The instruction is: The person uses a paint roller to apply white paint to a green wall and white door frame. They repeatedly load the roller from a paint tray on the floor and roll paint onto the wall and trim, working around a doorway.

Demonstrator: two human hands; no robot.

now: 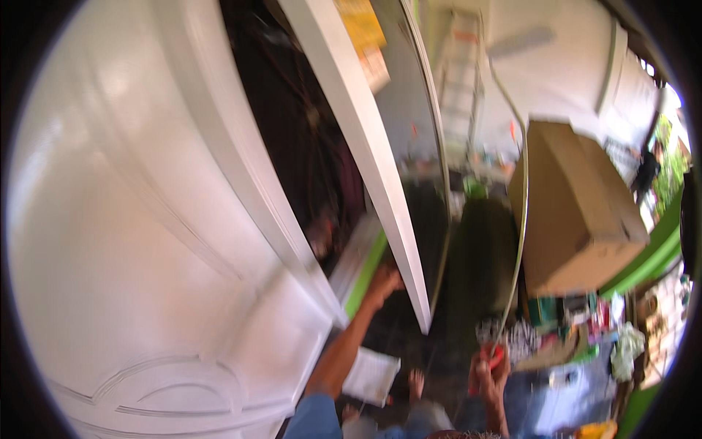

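Note:
My left hand (385, 282) reaches up to the edge of a narrow white door (365, 139) standing ajar. Its fingers are blurred and partly behind that edge, so their grip cannot be made out. Lower right, my right hand (485, 374) is closed around a red tape measure (496, 356). From it a pale yellowish tape (523, 190) rises in a long bend toward the upper wall. Left of the narrow door is a large white panelled door (131, 219), with a dark opening (300, 110) between them. A white and green strip (363, 272) shows inside, beside my left hand.
A big cardboard box (578, 212) stands at the right above assorted clutter (570, 329). A white sheet (371, 376) lies on the dark tiled floor (541, 406) near bare feet. A ladder (461, 80) leans at the far wall. A person (646, 172) is at the far right.

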